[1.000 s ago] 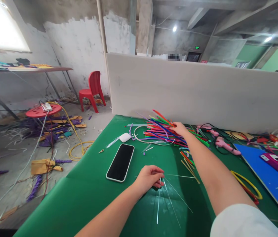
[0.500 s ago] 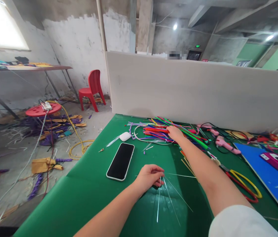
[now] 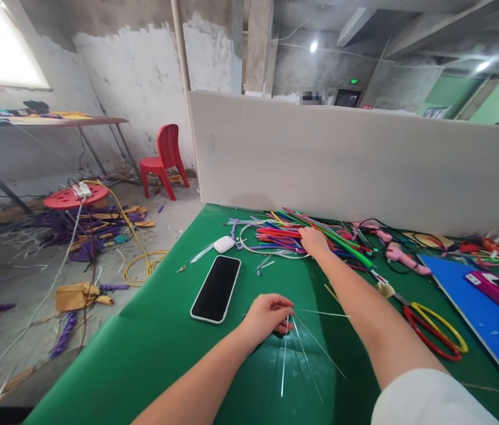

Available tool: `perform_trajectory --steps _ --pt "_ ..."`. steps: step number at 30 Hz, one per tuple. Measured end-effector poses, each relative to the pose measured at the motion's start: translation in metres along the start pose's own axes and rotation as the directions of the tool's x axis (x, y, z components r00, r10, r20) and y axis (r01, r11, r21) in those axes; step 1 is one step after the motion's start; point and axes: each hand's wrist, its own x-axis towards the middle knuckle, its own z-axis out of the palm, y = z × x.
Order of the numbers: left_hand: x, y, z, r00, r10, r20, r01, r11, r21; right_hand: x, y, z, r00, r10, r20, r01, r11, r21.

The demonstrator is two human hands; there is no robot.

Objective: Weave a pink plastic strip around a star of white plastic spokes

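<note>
My left hand [image 3: 267, 316] rests on the green table [image 3: 160, 348], its fingers pinched shut on a fan of thin clear strips [image 3: 296, 348] that spread toward me. My right hand [image 3: 313, 241] reaches far across the table and lies on a pile of coloured sticks [image 3: 284, 233] in red, green, blue and purple. Its fingers curl down onto the sticks, and whether they grip one is hidden.
A black phone [image 3: 216, 288] and a white earbud case [image 3: 224, 244] lie left of the pile. Scissors with red and yellow handles [image 3: 435, 330], pink glue guns [image 3: 402, 257] and a blue board [image 3: 492, 319] sit right. A white partition [image 3: 355, 159] backs the table. Red chair [image 3: 163, 158] and floor clutter lie left.
My right hand has slid left and a little nearer over the coloured sticks, flattening and shifting the pile, which uncovered the scissors. My left hand has stayed put with the strips.
</note>
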Motion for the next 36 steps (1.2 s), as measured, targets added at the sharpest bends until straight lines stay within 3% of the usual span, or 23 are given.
perform_trajectory --steps 18,29,36 --pt "-0.002 0.003 0.000 1.000 -0.005 0.001 0.005 1.000 0.000 0.030 0.027 -0.009 0.984 0.127 0.126 -0.168 0.901 0.400" --pt "-0.003 0.003 0.001 1.000 -0.010 0.007 0.010 1.000 0.003 0.025 0.023 -0.014 0.976 0.105 0.190 -0.182 0.876 0.446" --pt "0.000 0.000 -0.001 1.000 -0.003 0.019 0.003 1.000 -0.009 0.022 0.013 -0.015 0.977 -0.032 0.213 -0.063 0.904 0.423"
